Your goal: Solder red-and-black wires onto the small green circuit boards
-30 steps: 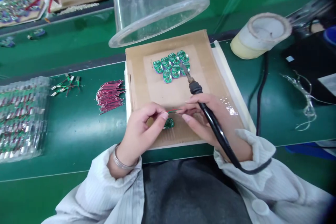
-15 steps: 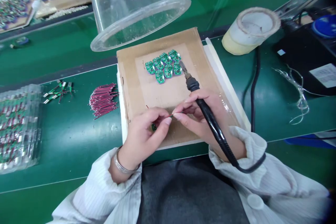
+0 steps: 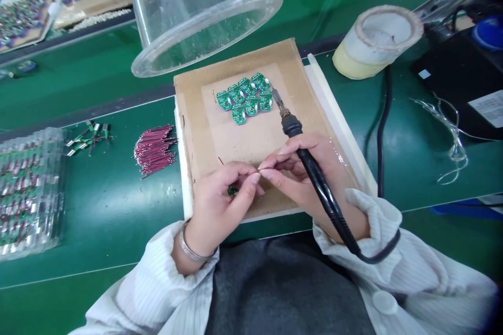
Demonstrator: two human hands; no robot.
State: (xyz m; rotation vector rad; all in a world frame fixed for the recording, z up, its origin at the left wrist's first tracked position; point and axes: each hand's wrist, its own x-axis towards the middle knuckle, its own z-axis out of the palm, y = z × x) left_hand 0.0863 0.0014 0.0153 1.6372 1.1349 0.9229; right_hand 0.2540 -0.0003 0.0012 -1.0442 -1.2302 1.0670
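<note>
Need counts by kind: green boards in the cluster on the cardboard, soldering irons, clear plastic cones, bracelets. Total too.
Green boards in the cluster: 7
Soldering iron: 1
Clear plastic cone: 1
Bracelet: 1
Total: 10

Seven clustered green boards (image 3: 251, 107); one soldering iron (image 3: 319, 178); one clear hood (image 3: 192, 0).

Circuit board (image 3: 231, 190), largely hidden by the left hand (image 3: 218, 203); wire (image 3: 259, 169), mostly concealed by this and the right hand (image 3: 336, 183). Plastic hood (image 3: 192, 5), cut off by the top edge; clear trays (image 3: 31, 193), by the left. Small parts (image 3: 25, 15) at upper left, blurred; print on the white label (image 3: 488, 108), too small to read.
</note>
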